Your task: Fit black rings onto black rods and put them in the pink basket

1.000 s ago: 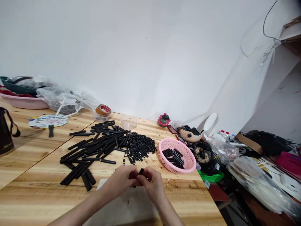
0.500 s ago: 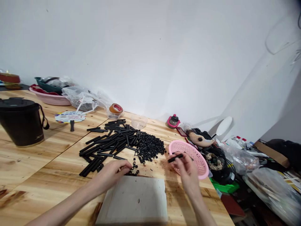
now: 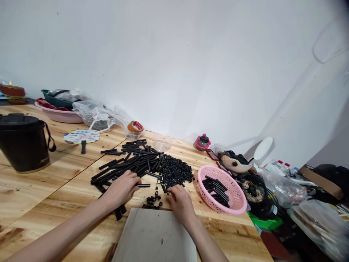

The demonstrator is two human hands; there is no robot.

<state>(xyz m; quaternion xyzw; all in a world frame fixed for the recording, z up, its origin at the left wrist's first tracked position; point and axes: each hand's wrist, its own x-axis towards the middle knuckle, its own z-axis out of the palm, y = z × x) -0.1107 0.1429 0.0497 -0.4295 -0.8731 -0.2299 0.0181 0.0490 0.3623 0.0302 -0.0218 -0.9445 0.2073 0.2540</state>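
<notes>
We note our left hand [image 3: 121, 191] curled over long black plastic tubes [image 3: 133, 163], grip unclear, while our right hand [image 3: 181, 203], now empty and loosely open, touches the heap of short black plastic rings [image 3: 176, 173] just ahead of it.

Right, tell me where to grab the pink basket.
Grip the rim of the pink basket at its near edge, coming in from the side of the right hand, fingers under the lip. The raised rim runs around the whole shallow oval and gives a clean edge, whereas black tubes fill the middle and a dark round container crowds its other side.
</notes>
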